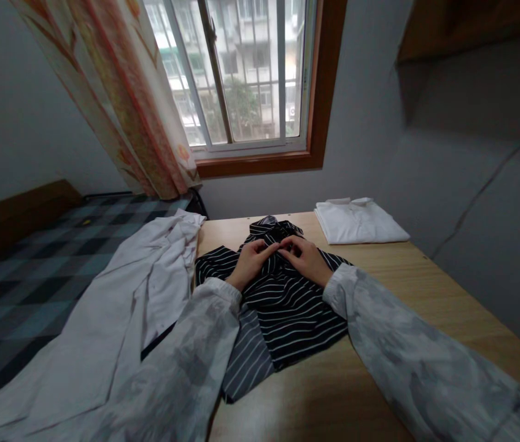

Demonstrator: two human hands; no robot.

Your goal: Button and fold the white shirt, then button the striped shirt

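Observation:
A black shirt with white stripes (294,322) lies on the wooden table in front of me, its collar toward the window. A greyish inner side of the cloth shows at its lower left corner. My left hand (254,258) and my right hand (304,256) meet just below the collar, fingertips almost touching. Both hands are closed in a pinch on the shirt's front. Whether a button sits between the fingertips is too small to make out.
A neatly folded white shirt (358,222) rests at the table's far right corner. Left of the table, a loose white garment (116,294) spreads over the bed's edge, beside a checked bedsheet (15,276). A window (245,73) and a patterned curtain (126,92) stand behind.

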